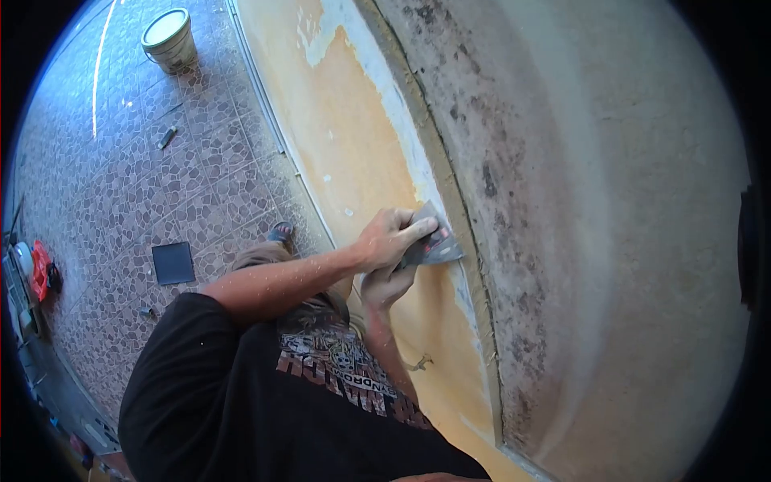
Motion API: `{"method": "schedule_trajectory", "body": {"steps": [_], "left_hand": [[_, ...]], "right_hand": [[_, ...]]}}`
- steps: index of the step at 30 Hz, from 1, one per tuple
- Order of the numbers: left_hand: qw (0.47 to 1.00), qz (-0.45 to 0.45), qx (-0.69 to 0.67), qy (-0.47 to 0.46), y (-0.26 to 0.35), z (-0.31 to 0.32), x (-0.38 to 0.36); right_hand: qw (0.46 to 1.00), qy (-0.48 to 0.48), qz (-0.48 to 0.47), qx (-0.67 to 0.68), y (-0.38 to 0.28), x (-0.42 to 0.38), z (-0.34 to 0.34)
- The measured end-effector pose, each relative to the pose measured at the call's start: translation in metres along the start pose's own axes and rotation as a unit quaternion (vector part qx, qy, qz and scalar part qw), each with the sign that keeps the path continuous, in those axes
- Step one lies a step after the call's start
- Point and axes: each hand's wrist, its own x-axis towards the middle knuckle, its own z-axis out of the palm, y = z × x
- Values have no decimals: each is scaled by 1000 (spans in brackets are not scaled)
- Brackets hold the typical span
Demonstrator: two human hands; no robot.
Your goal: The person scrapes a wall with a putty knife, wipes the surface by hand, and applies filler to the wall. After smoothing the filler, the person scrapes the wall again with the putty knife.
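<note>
Apparently two-handed work, close to the yellow wall (363, 120). Person's left hand (389, 239) is mostly closed round a flat scraper (440, 245), thumb laid along the face; that thumb probably steadies the broad plate and lets pressure go straight onto it. Right hand (389, 287) sits just beneath, part-curled, palm side showing. Its fingertips are hidden by the plate, so cannot tell whether it grips the tool or only backs it; likely placed there as support from below.

Scraper lies at the pale band (418, 173) between the yellow face and a rough tan ridge (474, 277), wide end turned towards the ridge, one corner close against it. That placing seems to bring the long edge over the band; exact tilt and contact not clear.

Tool's look: thin, grey, dull, flaring to a wide end, smeared with paler residue, a few pinkish-red spots near the thumb. Handle, if any, covered by the hands. Wall: warm yellow, ragged white patches along its margin. Beyond the ridge, a greyish surface (562, 201) with dark mottling.

On the stone-patterned floor (120, 201): pale bucket (171, 50), upright, well apart from the hands, perhaps set there to leave footroom; dark square (173, 263) lying flat; small dark object (168, 137). Pale flecks on both forearms.
</note>
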Motion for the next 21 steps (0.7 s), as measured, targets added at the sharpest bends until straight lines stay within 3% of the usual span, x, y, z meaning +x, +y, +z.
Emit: {"method": "schedule_trajectory", "body": {"steps": [2,4,6,8,11,16,18,19,21], "left_hand": [[999,16,-42,2,-6,-1,6],[997,37,54,41,-8,-9,8],[994,59,46,80,-12,-14,9],[902,215,214,308,-5,-17,12],[869,268,325,259,9,-9,20],[886,296,333,126,-21,20,-10],[917,276,286,19,-27,18,-34],[916,281,285,17,-28,15,-39],[973,172,129,-79,-28,10,-46]], "right_hand": [[982,-79,154,72,-11,13,-11],[987,-72,133,56,-10,18,-22],[983,-87,139,80,-15,18,-42],[989,-85,90,78,-17,17,-58],[989,-37,102,101,-11,5,-79],[980,-17,145,137,-33,-19,-88],[978,-13,159,132,-43,-25,-83],[986,-9,116,120,-46,-25,-79],[994,-47,75,70,-48,-22,-82]]}}
